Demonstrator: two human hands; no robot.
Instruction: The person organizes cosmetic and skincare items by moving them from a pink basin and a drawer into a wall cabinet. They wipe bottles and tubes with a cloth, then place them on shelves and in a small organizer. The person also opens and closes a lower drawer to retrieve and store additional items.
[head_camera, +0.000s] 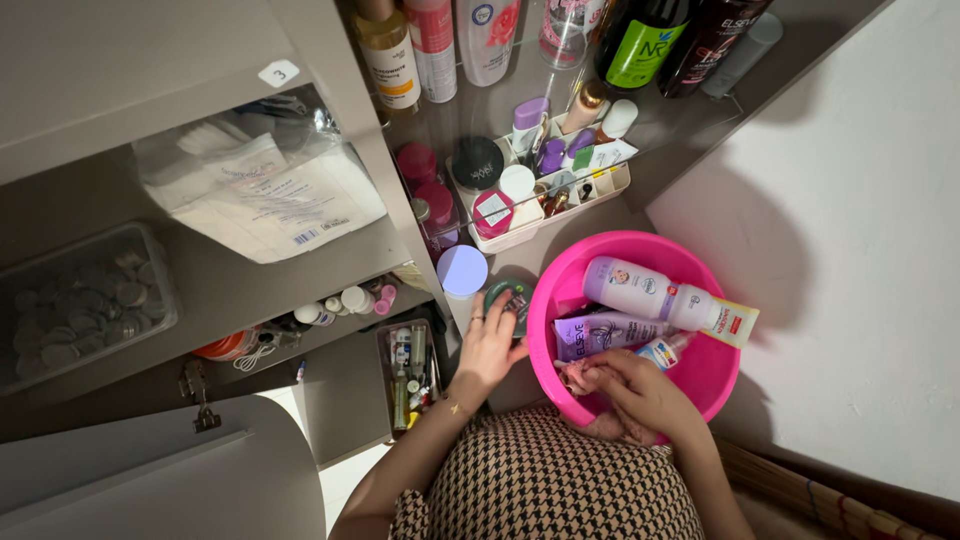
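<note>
My left hand (488, 345) grips a small round teal jar (510, 300) on the shelf, just left of a bright pink plastic bowl (560, 270). My right hand (635, 390) reaches into the near side of the bowl and holds a crumpled pink cloth (578, 376). Inside the bowl lie a lilac-and-white bottle (630, 287), a purple tube (600, 333), a white tube with a yellow and red end (715, 315) and a small tube (662, 350).
A white jar with a pale lilac lid (462, 272) stands beside the teal jar. Behind it, a white tray (540, 190) holds several small cosmetics; tall bottles (435, 45) line the shelf above. Left shelves carry a plastic-wrapped pack (260, 190) and a clear box (85, 300). An open cupboard door (150, 480) is lower left.
</note>
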